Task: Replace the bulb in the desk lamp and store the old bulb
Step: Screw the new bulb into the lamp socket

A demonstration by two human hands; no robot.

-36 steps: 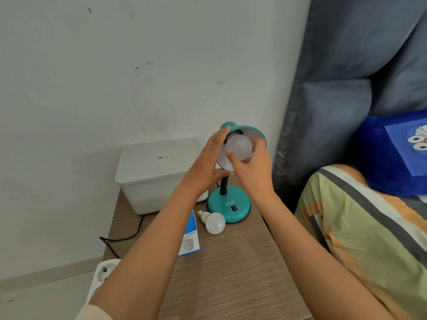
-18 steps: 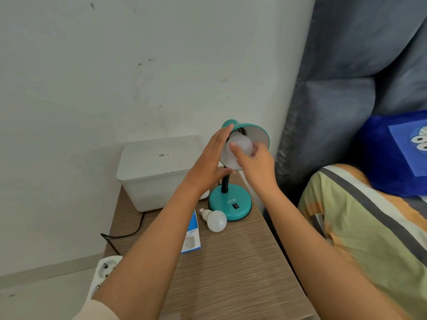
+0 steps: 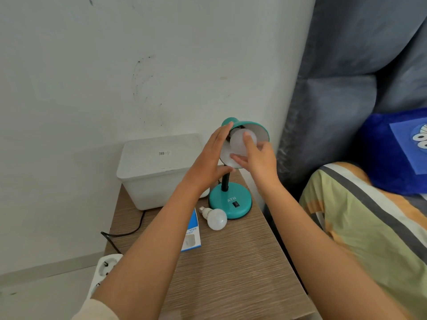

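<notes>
Lamp (image 3: 231, 199) of teal metal stands at the far right corner of the tabletop (image 3: 231, 269), its round base carrying a black switch and pale lettering, its black neck rising to a tilted shade (image 3: 251, 128) that is teal outside and white inside. A frosted white bulb (image 3: 238, 144) sits in the shade's mouth. The right hand (image 3: 258, 158) grasps this bulb, thumb below and fingers across its front. The left hand (image 3: 208, 162) is flat and spread against the shade's left side, its fingertips at the teal cap and its thumb under the rim, steadying the shade rather than clenching it.

A second bulb (image 3: 215, 218), also frosted white with a silver screw base, lies on its side on the tabletop, just beside the lamp's base on the near left. Left of it, a blue and white box (image 3: 191, 236) lies flat, partly hidden by the left forearm. A white bin (image 3: 157, 167) stands at the far left corner, against the wall. A black cord (image 3: 129, 232) runs off the left edge toward a white power strip (image 3: 104, 271) on the floor.
</notes>
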